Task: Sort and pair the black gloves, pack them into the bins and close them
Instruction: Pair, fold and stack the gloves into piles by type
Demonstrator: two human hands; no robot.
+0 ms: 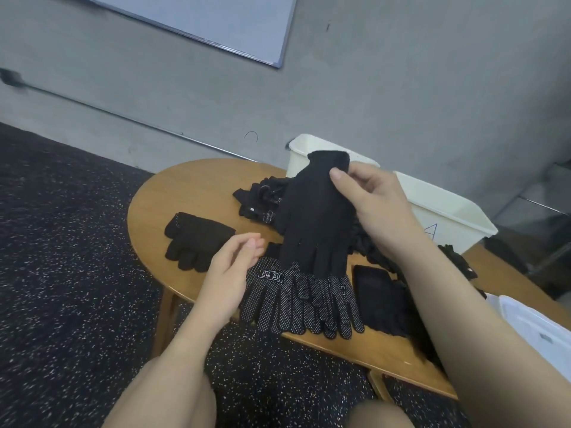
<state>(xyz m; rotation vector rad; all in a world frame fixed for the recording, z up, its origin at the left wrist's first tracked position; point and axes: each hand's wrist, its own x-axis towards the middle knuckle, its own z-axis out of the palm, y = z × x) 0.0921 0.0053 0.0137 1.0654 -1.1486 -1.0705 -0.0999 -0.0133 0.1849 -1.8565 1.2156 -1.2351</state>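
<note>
My right hand (367,202) pinches a plain black glove (315,217) by its cuff and holds it up, fingers hanging down over the table. My left hand (234,261) hovers open just left of the glove's fingers, holding nothing. Below lie dotted black gloves (296,304) with a white label, stacked at the table's near edge. A plain black glove (194,239) lies flat to the left. A heap of black gloves (259,202) sits behind the held one. Two cream bins (445,211) stand at the back right.
The oval wooden table (191,186) stands on dark speckled floor. More dark gloves (380,295) lie under my right forearm. A white lid or bin (537,332) is at the right edge. A grey wall with a whiteboard is behind.
</note>
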